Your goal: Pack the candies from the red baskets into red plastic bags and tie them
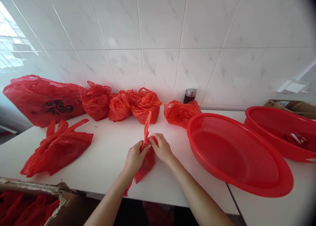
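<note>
Both hands are at a red plastic bag [147, 165] near the middle of the white table [108, 166]. My left hand [135, 156] is closed around the gathered neck of the bag. Pinching the same neck from the other side is my right hand [161, 147]. A twisted strip of the bag sticks up between the hands, and its lower part hangs toward the table's front edge. What the bag holds, if anything, is hidden. A tied red bag [61, 147] lies to the left of my hands.
Several red bags [96, 102] stand along the tiled wall, with a dark bottle [190, 95] behind one. A large red perforated basket [232, 153] sits to the right, beside another red basin [278, 130] holding small items. At the lower left, a cardboard box [66, 203] holds red bags.
</note>
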Tool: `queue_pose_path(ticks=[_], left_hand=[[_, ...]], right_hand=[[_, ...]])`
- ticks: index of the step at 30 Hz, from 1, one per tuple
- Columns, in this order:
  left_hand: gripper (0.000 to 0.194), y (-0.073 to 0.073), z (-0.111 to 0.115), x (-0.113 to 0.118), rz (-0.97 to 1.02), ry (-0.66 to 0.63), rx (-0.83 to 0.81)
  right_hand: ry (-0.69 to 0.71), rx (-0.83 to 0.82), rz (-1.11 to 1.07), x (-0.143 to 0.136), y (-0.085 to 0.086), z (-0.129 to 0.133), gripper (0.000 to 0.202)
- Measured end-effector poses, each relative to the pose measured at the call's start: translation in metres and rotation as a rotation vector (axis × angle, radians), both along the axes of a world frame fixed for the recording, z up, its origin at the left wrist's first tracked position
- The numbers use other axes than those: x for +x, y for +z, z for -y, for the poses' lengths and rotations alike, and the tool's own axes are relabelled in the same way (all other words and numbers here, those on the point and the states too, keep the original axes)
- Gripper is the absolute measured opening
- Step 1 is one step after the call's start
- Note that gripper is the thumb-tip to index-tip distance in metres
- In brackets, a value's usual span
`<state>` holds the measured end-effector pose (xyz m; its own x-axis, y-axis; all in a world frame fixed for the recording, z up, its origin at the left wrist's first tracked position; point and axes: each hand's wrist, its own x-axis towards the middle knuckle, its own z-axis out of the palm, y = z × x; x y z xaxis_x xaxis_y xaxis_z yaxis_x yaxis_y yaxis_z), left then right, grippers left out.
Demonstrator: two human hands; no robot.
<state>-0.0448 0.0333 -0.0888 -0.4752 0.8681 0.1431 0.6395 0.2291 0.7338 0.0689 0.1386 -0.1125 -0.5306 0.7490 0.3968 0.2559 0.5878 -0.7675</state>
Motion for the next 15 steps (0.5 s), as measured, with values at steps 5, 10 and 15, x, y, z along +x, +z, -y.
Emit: queue_pose_path(ticks=[5,10,15], left_hand=[[0.037,0.015,0.002,-0.027,0.085,-0.003,-0.012],[0.038,0.047,0.013,-0.104,0.044,0.12,-0.023],[0.034,0.068,0.046,-0.182,0.036,0.187,-0.13]], right_hand=[[-0.081,-0.01,0.066,-0.004,-0.033,-0.001,0.032],[-0.149,-0.063,0.027,0.003,-0.047,-0.017,0.035],[-0.094,-0.077,0.068,0.003,-0.055,-0.018,0.036]])
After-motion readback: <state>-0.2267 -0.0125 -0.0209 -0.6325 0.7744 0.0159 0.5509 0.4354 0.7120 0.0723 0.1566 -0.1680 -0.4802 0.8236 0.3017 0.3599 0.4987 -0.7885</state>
